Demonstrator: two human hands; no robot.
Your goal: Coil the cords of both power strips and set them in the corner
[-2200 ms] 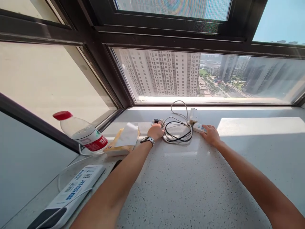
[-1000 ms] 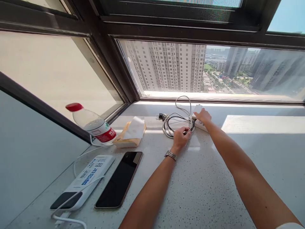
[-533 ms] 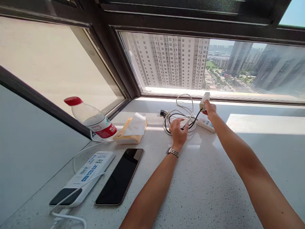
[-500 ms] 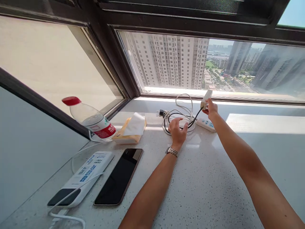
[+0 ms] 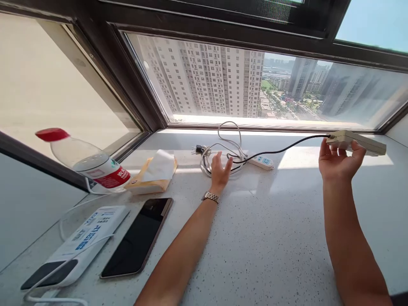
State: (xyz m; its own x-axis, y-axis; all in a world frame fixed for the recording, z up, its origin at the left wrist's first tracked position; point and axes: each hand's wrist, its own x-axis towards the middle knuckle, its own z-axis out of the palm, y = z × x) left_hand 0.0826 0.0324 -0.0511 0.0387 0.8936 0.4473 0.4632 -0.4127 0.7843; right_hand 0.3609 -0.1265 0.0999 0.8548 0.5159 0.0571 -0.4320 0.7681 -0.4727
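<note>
My right hand (image 5: pixel 339 160) holds a beige power brick (image 5: pixel 357 142) up at the far right, above the white speckled sill (image 5: pixel 255 238). Its black cable (image 5: pixel 280 150) stretches left to a tangle of white and black cords (image 5: pixel 219 159) lying near the window. My left hand (image 5: pixel 221 169), with a metal watch (image 5: pixel 210 196) on the wrist, rests open on that tangle. A small white power strip (image 5: pixel 263 161) lies just right of the tangle.
A tilted water bottle with a red cap (image 5: pixel 86 159) and a tissue pack (image 5: pixel 153 174) sit at the left. A dark phone (image 5: pixel 138 238) and a white power bank (image 5: pixel 76 248) with a white cable lie near the front left. Window glass (image 5: pixel 255 85) bounds the back.
My right hand has lifted the power brick off the sill and carried it far right, pulling the black cable taut out of the tangle. My left hand has let go of the cords and opened.
</note>
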